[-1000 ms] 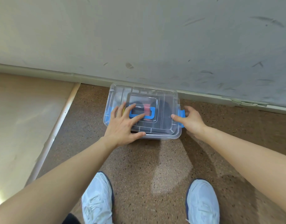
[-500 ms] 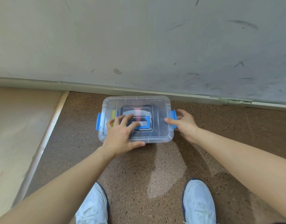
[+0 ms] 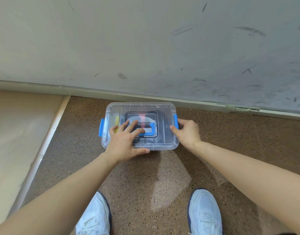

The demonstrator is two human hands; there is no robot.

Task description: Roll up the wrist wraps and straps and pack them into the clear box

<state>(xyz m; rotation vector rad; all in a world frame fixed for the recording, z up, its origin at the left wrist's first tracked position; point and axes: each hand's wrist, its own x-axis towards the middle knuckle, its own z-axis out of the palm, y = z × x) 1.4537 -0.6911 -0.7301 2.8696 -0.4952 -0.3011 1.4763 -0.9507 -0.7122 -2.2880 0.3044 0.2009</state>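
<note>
We find the clear box (image 3: pixel 160 146) on the floor at 12 o'clock from the person's feet, close to the wall, with its lid (image 3: pixel 164 114) on.

Hand pose:
- The left hand (image 3: pixel 124 141) lies palm-down on the lid at the box's 7 o'clock area. Its fingers are straight and spread apart; the fingertips reach the blue handle (image 3: pixel 150 133) at the lid's centre, and the thumb runs along the near edge.
- The right hand (image 3: pixel 188 133) is at the box's 3 o'clock side. Its thumb rests on the lid edge and its fingers curl round the right latch (image 3: pixel 175 119), pinching it.
- Both forearms are bare and extended forward.

Box appearance: the walls and lid are transparent. The left latch (image 3: pixel 101 128), at 9 o'clock, is blue. Through the lid we see dark rolled wraps (image 3: pixel 165 133), a red patch (image 3: pixel 142 117) and a yellow strip (image 3: pixel 117 120); we cannot tell the individual pieces apart.

Surroundings: the floor (image 3: pixel 146 175) is brown and speckled. Two white shoes (image 3: pixel 205 212) stand at 6 o'clock. A pale board (image 3: pixel 18 124) lies at 9 o'clock. A scuffed grey wall (image 3: pixel 146 48) with a baseboard (image 3: pixel 112 94) closes the view at 12 o'clock.
</note>
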